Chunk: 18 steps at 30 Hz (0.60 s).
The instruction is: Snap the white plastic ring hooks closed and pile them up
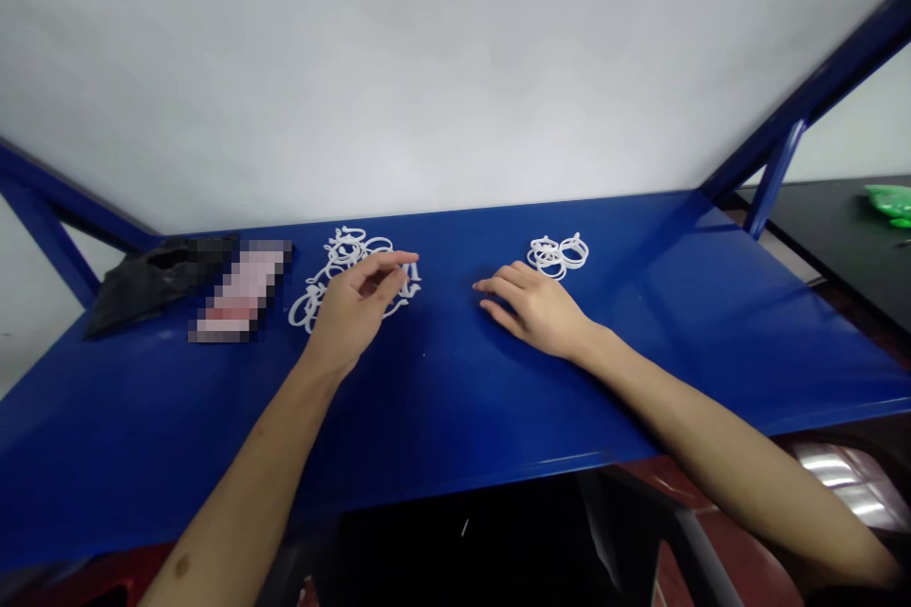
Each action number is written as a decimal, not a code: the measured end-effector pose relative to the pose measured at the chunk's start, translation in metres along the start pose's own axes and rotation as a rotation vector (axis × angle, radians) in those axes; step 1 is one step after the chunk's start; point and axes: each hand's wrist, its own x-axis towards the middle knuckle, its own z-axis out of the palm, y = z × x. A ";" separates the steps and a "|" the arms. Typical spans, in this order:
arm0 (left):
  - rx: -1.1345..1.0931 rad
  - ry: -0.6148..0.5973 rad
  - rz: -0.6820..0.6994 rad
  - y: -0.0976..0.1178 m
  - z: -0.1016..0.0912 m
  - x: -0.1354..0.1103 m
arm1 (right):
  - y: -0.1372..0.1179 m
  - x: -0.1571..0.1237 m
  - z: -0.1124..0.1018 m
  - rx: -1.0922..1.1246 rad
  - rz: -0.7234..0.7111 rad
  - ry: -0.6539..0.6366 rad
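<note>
My left hand (360, 303) hovers over the left heap of white plastic rings (345, 249), fingers bent and thumb drawn toward the index finger. White ring pieces (411, 273) show right at its fingertips, and it appears to pinch one; the hand hides part of the heap. The rings are thin loops with small knobs. My right hand (533, 308) is low over the blue table (455, 398), palm down, fingers loosely spread and holding nothing visible. Just behind it lies a smaller group of white rings (559, 254).
On the left lie a black plastic bag (153, 280) and a blurred pinkish flat object (242, 292). Blue frame bars (775, 175) rise at the table's sides, with a white wall (455, 66) behind. A black surface (818, 228) with a green item (891, 201) stands at right.
</note>
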 end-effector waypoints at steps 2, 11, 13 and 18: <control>-0.266 -0.071 -0.087 -0.001 0.005 -0.001 | -0.005 0.000 -0.001 0.028 -0.013 0.030; -0.661 -0.202 -0.217 0.001 0.023 -0.005 | -0.022 0.000 0.000 0.155 -0.070 0.079; -0.619 -0.201 -0.170 0.003 0.024 -0.008 | -0.024 0.000 0.002 0.205 -0.023 0.104; -0.127 -0.126 0.206 0.004 0.031 -0.019 | -0.027 0.001 0.003 0.471 0.186 0.149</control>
